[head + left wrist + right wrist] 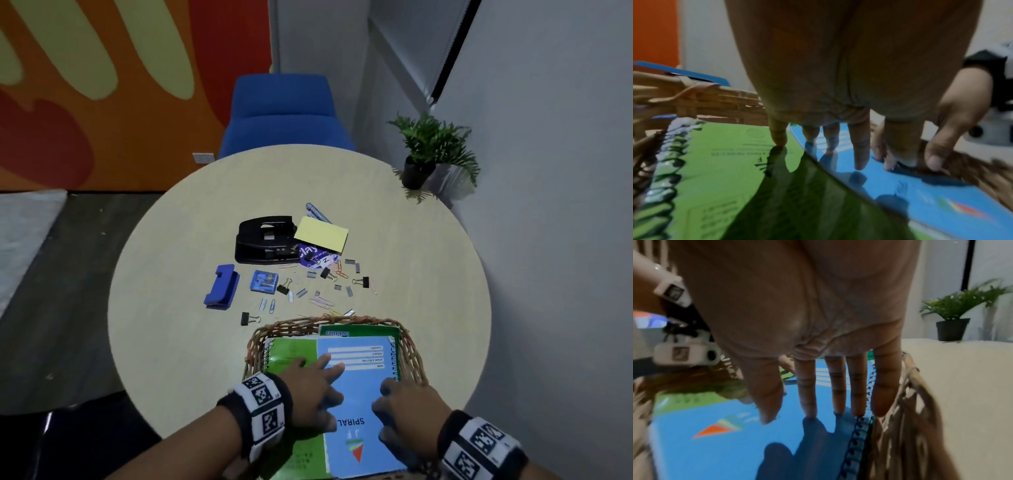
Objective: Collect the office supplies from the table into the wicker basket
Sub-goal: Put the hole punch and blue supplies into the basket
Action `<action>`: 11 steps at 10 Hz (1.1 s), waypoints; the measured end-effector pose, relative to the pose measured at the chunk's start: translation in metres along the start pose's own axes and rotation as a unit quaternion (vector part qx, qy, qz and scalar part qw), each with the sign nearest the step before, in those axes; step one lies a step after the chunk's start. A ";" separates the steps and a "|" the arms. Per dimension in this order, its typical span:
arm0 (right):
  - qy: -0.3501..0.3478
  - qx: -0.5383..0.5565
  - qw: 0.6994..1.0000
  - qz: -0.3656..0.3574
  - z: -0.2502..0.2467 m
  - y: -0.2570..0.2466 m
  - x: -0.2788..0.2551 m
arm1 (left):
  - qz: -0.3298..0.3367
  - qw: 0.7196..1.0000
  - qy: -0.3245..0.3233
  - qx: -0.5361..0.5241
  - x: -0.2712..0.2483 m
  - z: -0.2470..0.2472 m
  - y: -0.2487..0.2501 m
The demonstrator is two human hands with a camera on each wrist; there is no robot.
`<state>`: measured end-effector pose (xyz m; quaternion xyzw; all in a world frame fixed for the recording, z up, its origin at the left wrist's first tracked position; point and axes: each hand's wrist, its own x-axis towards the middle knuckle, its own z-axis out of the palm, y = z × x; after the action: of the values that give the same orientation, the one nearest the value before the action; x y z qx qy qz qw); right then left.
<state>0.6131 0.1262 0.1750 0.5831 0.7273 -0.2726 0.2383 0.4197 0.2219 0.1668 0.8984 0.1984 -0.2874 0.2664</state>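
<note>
- Head view: the wicker basket (412, 356) sat at the near edge of the round table (171, 274). Inside the basket lay a blue spiral notebook (356, 404) on top of a green spiral notebook (291, 353), with another green notebook (359, 331) showing at the basket's far end.
- The left hand (313, 387) lay with fingers straight and spread, touching the blue and green covers in the basket and gripping nothing. The right hand (409, 411) rested on the blue notebook's right side near the basket's right wall; its fingers bent downward, and whether they held anything was unclear here.
- Beyond the basket's far rim, loose on the table, were binder clips (249, 318), coloured paper clips (322, 301) and staple strips (349, 291). Farther from the basket lay a blue stapler (222, 286), a small blue box (263, 281), a black hole punch (267, 244), a yellow note pad (321, 231), a purple packet (313, 255) and a pen (318, 212).
- A potted plant (431, 150) stood at the table's far right edge, well apart from the basket; a blue chair (284, 113) stood behind the table.
- Left wrist view: the left hand (838, 97) had straight fingers (859, 146), tips down on the blue cover beside the green one, the basket wall to the left. The right hand (953, 116) touched the blue notebook's edge by the basket's weave.
- Right wrist view: the right hand (807, 329) had extended, slightly spread fingers (807, 389), tips on the blue cover just beside its spiral binding (855, 443) and the basket's right wall, holding nothing.
</note>
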 end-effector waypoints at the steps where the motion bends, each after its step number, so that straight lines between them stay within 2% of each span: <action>1: -0.029 0.090 0.995 -0.010 -0.023 0.016 0.002 | -0.042 0.963 0.142 -0.226 -0.006 -0.014 -0.006; 2: -0.017 0.142 0.989 -0.025 -0.055 0.027 0.009 | -0.082 0.887 0.278 -0.360 -0.019 -0.029 -0.024; 3: 0.071 0.181 0.981 -0.022 -0.108 0.029 0.030 | -0.139 0.794 0.390 -0.445 -0.040 -0.034 -0.046; 4: 0.154 0.183 0.970 -0.040 -0.166 0.017 0.072 | -0.203 0.720 0.472 -0.466 -0.063 -0.025 -0.063; 5: 0.214 0.172 0.960 -0.058 -0.213 -0.005 0.127 | -0.250 0.671 0.501 -0.486 -0.079 0.003 -0.069; 6: 0.215 0.125 0.967 -0.051 -0.242 -0.027 0.184 | -0.305 0.671 0.467 -0.488 -0.092 0.045 -0.072; 7: 0.182 0.081 0.979 -0.043 -0.248 -0.044 0.233 | -0.361 0.677 0.401 -0.500 -0.100 0.093 -0.069; 8: 0.150 -0.011 0.988 -0.024 -0.226 -0.023 0.350 | -0.398 0.718 0.351 -0.451 -0.098 0.122 -0.066; 9: 0.070 -0.069 0.995 0.025 -0.201 0.024 0.470 | -0.412 0.748 0.343 -0.391 -0.096 0.128 -0.064; 10: 0.099 -0.004 0.995 0.009 -0.186 0.040 0.524 | -0.413 0.753 0.348 -0.377 -0.096 0.131 -0.062; 11: 0.120 0.029 0.992 0.026 -0.225 -0.019 0.380 | -0.407 0.771 0.337 -0.356 -0.095 0.136 -0.060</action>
<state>0.5097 0.5472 0.0909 0.6367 0.7273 -0.2151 0.1393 0.2617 0.1692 0.1094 0.6139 0.7104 0.0437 0.3415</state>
